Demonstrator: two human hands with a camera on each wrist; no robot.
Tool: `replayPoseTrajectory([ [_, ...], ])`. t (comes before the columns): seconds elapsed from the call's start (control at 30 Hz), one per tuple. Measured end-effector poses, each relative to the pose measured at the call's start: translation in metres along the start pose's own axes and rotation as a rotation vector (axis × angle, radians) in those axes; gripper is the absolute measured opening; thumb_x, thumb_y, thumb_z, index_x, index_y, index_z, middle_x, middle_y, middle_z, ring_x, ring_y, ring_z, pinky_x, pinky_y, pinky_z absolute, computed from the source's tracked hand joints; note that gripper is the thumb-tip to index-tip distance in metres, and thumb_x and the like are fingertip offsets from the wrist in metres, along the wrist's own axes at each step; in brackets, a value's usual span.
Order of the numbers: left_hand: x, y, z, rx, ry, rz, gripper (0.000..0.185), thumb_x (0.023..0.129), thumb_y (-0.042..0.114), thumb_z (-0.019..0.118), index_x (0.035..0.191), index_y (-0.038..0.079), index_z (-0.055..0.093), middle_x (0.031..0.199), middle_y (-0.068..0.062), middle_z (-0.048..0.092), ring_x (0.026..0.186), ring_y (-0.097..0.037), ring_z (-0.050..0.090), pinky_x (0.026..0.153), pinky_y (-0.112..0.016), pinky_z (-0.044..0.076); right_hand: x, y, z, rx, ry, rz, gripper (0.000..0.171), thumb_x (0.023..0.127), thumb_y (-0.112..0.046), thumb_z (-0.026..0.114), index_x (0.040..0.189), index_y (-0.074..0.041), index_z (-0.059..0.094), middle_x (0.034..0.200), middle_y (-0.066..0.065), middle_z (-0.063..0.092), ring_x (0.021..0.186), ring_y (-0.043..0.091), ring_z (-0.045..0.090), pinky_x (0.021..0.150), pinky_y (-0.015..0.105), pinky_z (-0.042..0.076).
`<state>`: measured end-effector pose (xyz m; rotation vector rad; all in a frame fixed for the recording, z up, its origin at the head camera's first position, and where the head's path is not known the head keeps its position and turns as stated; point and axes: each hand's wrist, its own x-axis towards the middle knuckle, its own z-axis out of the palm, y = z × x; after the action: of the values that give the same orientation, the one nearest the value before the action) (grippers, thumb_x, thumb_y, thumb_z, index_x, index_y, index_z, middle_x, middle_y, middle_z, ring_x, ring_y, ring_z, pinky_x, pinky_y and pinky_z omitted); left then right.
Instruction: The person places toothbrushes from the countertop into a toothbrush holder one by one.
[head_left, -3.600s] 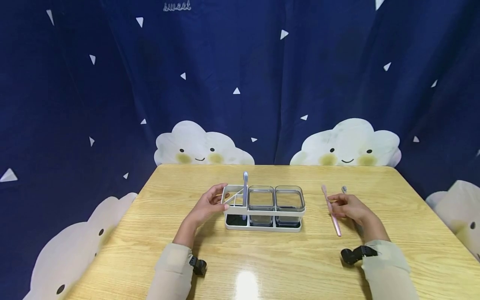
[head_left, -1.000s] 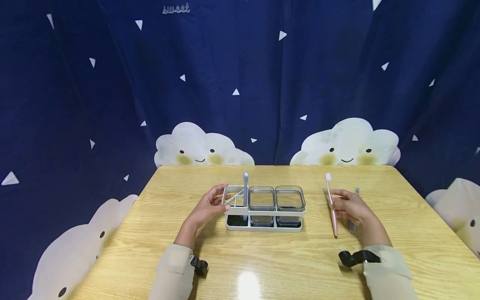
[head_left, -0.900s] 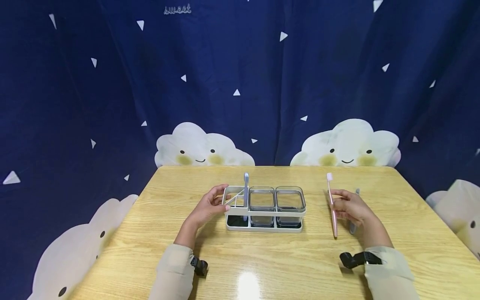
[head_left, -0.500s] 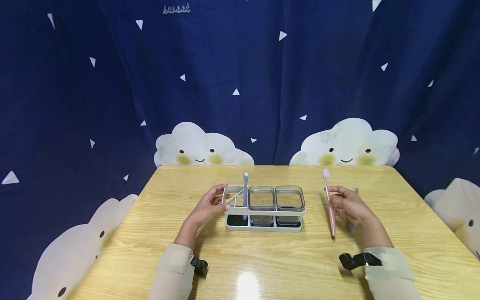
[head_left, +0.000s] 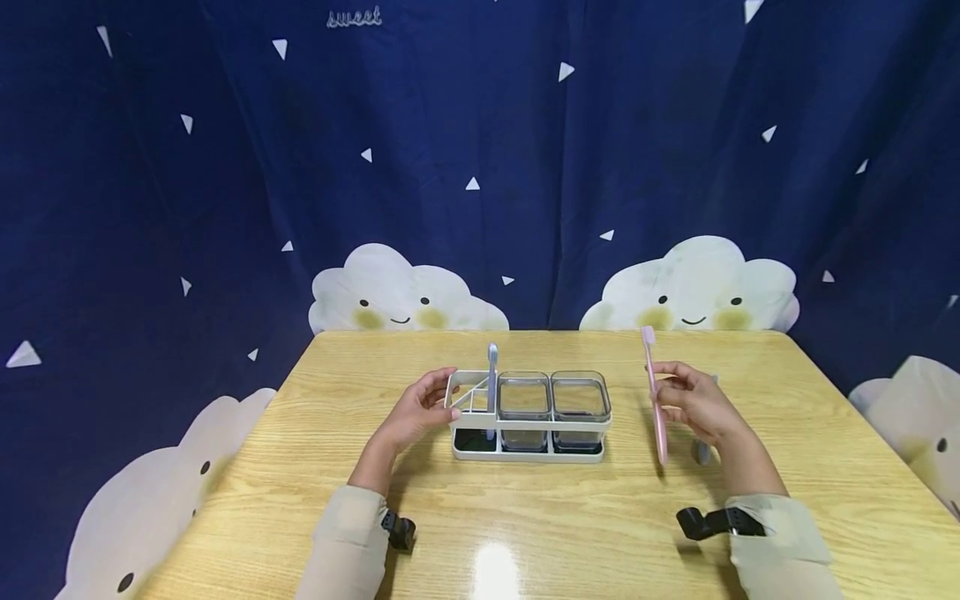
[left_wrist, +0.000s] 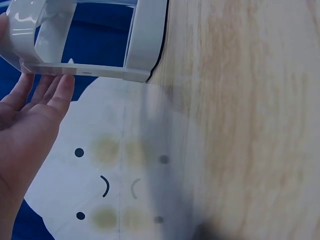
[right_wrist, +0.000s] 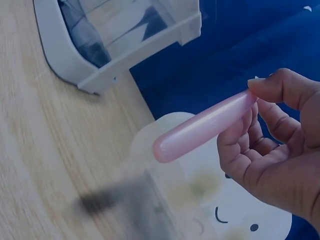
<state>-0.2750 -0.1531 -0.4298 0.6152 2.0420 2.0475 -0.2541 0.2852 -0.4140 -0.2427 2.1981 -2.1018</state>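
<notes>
My right hand [head_left: 693,404] pinches a pink toothbrush [head_left: 656,408] by its handle, bristle head up and handle end down, clear of the table. In the right wrist view the thick handle end points toward the holder. My left hand [head_left: 412,412] grips the left end of a white toothbrush holder [head_left: 528,458], thumb in front and fingers behind. A blue toothbrush [head_left: 492,379] stands upright in one slot of the holder's divided left section. Two clear square cups [head_left: 580,398] fill the other two sections. A grey-blue toothbrush [head_left: 703,454] lies on the table, partly hidden behind my right hand.
The holder stands in the middle of the wooden table [head_left: 585,533]. A dark blue curtain [head_left: 480,125] with white triangles and clouds hangs behind the table. Black wrist cameras [head_left: 705,523] sit low over the tabletop.
My right hand took up the pink toothbrush from the table, stood it upright, and has since raised it and moved slightly left. The left hand and the holder have stayed in place.
</notes>
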Motion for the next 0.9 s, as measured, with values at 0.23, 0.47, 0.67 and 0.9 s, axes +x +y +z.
replayPoseTrajectory([
  [0.23, 0.0, 0.0, -0.001, -0.025, 0.016, -0.01, 0.071, 0.074, -0.012, 0.067, 0.137, -0.005, 0.037, 0.131, -0.027, 0.043, 0.124, -0.042, 0.037, 0.101, -0.035, 0.035, -0.002, -0.009, 0.007, 0.045, -0.011, -0.036, 0.033, 0.089, 0.007, 0.052, 0.119, -0.005, 0.051, 0.091, 0.007, 0.055, 0.079, 0.017, 0.059, 0.066, 0.033, 0.054],
  [0.47, 0.002, 0.003, -0.001, -0.005, 0.017, 0.006, 0.071, 0.072, -0.011, 0.069, 0.136, -0.01, 0.037, 0.133, -0.026, 0.043, 0.125, -0.039, 0.038, 0.101, -0.032, 0.033, -0.003, -0.017, 0.011, 0.086, -0.038, -0.086, 0.033, 0.088, 0.008, 0.053, 0.119, -0.002, 0.05, 0.09, 0.006, 0.055, 0.077, 0.015, 0.058, 0.064, 0.028, 0.053],
  [0.67, 0.002, 0.004, 0.002, 0.03, 0.044, 0.029, 0.075, 0.07, -0.008, 0.075, 0.135, -0.01, 0.038, 0.133, -0.025, 0.045, 0.125, -0.035, 0.04, 0.102, -0.031, 0.032, -0.003, -0.025, 0.018, 0.077, -0.049, -0.115, 0.033, 0.088, 0.009, 0.053, 0.12, 0.0, 0.05, 0.09, 0.007, 0.054, 0.078, 0.015, 0.057, 0.065, 0.027, 0.054],
  [0.9, 0.003, 0.005, 0.007, 0.014, 0.071, 0.053, 0.076, 0.069, -0.011, 0.075, 0.135, -0.012, 0.037, 0.132, -0.028, 0.044, 0.125, -0.035, 0.04, 0.104, -0.033, 0.03, -0.005, -0.033, 0.025, 0.058, -0.059, -0.157, 0.032, 0.089, 0.01, 0.051, 0.119, 0.001, 0.05, 0.088, 0.007, 0.054, 0.076, 0.014, 0.057, 0.063, 0.026, 0.054],
])
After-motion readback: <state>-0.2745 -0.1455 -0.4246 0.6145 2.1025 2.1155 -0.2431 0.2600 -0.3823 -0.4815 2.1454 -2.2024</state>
